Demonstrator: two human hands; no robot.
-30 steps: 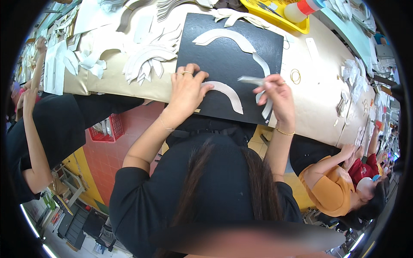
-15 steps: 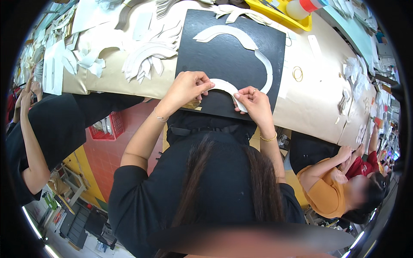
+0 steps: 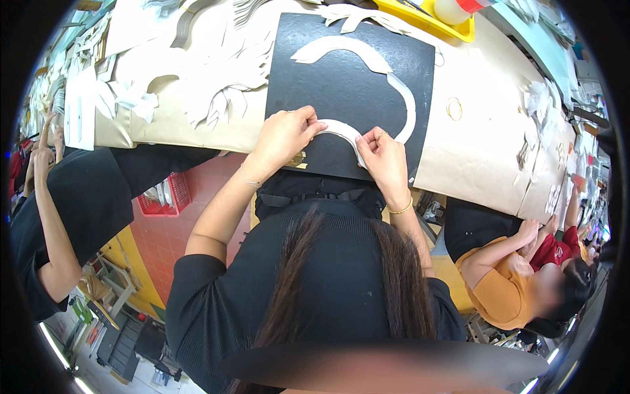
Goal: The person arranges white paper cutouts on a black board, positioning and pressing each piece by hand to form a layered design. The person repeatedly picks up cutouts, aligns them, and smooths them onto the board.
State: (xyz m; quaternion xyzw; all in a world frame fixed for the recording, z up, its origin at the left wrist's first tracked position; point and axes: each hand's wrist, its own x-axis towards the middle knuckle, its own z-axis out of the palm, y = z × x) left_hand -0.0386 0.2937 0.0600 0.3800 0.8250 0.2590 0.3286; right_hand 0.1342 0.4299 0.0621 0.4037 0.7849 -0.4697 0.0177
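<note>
A curved white strip [image 3: 341, 127] arches between my hands above the near part of a black board [image 3: 315, 88]. Thumb and fingers of my left hand [image 3: 291, 134] pinch its left end. My right hand [image 3: 384, 157] grips the other end, with the fingertips closed on its lower right part. Two more curved white pieces lie on the board: an arched one [image 3: 344, 44] toward the far side, and a narrower one [image 3: 408, 105] along the right, its top meeting the arched one's right end. My fingers partly hide both ends of the held strip.
Stacked curved white pieces [image 3: 226, 85] lie left of the board, and more strips [image 3: 361, 18] at its far edge. A yellow tray [image 3: 426, 25] holds a bottle. Rubber bands [image 3: 454, 111] rest on the table at right. Co-workers sit either side; a red basket [image 3: 164, 196] is below left.
My right hand has shifted slightly left and up along the strip, and its grip has changed. My left hand keeps its pinch on the other end.
</note>
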